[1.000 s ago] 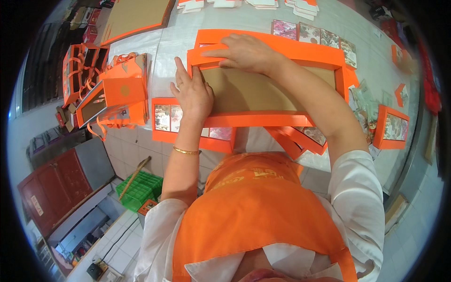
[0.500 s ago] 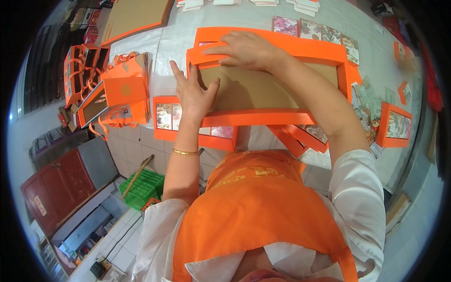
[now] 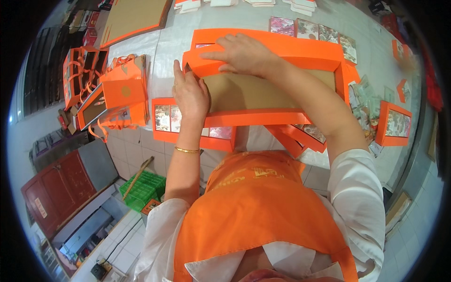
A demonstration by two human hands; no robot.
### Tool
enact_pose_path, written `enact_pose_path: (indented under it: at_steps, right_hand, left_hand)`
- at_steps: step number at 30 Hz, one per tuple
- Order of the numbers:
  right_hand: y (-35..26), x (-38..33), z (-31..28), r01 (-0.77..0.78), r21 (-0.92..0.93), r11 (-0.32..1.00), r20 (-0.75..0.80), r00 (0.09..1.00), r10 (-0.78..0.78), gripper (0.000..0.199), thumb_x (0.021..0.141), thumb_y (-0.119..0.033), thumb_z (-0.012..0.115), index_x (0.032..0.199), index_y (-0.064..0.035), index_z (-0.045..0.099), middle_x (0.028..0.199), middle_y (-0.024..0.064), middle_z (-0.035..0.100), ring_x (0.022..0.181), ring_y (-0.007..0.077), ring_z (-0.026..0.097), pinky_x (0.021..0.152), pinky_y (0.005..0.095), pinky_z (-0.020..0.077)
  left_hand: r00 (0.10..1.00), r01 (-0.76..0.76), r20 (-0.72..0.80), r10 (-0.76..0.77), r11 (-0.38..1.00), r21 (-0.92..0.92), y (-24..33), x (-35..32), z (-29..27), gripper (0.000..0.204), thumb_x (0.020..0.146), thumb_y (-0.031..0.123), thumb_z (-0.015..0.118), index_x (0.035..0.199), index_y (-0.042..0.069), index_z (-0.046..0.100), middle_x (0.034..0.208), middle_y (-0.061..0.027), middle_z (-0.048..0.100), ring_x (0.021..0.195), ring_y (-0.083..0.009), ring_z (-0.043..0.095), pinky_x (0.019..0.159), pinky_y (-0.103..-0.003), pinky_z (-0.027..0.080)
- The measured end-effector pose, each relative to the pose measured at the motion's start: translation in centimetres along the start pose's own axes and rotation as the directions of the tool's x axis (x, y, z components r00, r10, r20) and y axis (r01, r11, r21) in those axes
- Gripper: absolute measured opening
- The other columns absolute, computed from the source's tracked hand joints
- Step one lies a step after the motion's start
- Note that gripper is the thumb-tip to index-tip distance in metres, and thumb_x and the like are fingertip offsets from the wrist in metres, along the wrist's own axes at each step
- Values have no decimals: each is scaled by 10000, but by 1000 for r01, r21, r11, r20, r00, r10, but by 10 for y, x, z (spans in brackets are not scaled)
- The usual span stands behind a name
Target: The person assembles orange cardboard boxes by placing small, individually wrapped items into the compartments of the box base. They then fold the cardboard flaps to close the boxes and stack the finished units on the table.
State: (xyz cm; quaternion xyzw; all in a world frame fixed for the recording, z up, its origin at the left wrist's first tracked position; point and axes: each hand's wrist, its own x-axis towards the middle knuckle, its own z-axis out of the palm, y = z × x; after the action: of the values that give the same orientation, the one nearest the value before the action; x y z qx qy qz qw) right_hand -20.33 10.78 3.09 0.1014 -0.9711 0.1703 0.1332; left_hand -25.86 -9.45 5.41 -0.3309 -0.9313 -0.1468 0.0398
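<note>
Orange tray (image 3: 258, 117) lies on the pale tabletop (image 3: 162, 49) in front of the person, with its brown bottom (image 3: 253, 94) facing up. To do this wall work well, I think both hands should press near the same corner, with fingers flat and force even, so that the cardboard does not crease. It seems better to steady the end wall first, and to smooth the far wall (image 3: 300, 62) along its length, without pushing the whole tray away.

As for position, the left hand (image 3: 191, 96) is at the tray's left end, its fingers straight and not curled around anything. The right hand (image 3: 246, 54) lies over the left part of the far wall, fingers spread; whether it also pinches this wall, I cannot tell. Its forearm crosses above the tray. Just beside, a shallow box (image 3: 218, 142) is partly behind the left forearm.
</note>
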Motion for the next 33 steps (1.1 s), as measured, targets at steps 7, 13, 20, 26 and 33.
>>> enact_pose_path:
  at_steps: [7, 13, 20, 26, 33]
  right_hand:
    - [-4, 0, 5, 10, -100, 995, -32, 999, -14, 582, 830, -310, 737, 1371, -326, 523, 1066, 77, 574, 953, 246, 577, 802, 374, 485]
    - [-5, 3, 7, -26, -153, 988, -40, 999, 21, 590, 832, -313, 732, 1380, -332, 513, 1046, 76, 580, 945, 248, 575, 799, 373, 484]
    - [-11, 4, 14, -48, -219, 975, -131, 991, 19, 609, 831, -301, 726, 1396, -337, 501, 1002, 81, 581, 927, 254, 579, 798, 376, 485]
    - [-19, 7, 14, -73, -286, 955, -73, 996, 54, 665, 829, -312, 717, 1437, -354, 453, 1003, 101, 583, 939, 280, 581, 815, 400, 488]
    - [-27, 9, 13, -149, -241, 959, 5, 988, 155, 656, 873, -336, 672, 1472, -359, 406, 1226, 154, 582, 1075, 333, 566, 931, 457, 446]
  left_hand:
    - [983, -67, -181, 31, 978, -200, -24, -9, 14, 310, 900, 10, 589, 1190, -58, 500, 1403, -283, 454, 986, -412, 646, 848, -442, 533]
    - [994, 111, 82, -78, 825, -553, -32, -2, -5, 533, 887, -11, 581, 1401, 6, 438, 1303, -198, 553, 1105, -268, 590, 858, -354, 519]
    - [999, 48, 23, -42, 815, -577, -42, -5, 7, 638, 865, -28, 561, 1474, 71, 397, 1288, -171, 555, 1088, -248, 581, 836, -355, 513]
    - [970, 58, 239, 34, 928, -367, -33, 28, -13, 705, 831, -26, 583, 1480, 104, 341, 1240, -220, 538, 962, -384, 639, 844, -453, 528]
    - [937, 77, 341, -74, 997, 6, -26, 52, 7, 700, 866, 67, 644, 1478, 184, 325, 1268, -246, 518, 1026, -431, 631, 854, -491, 533]
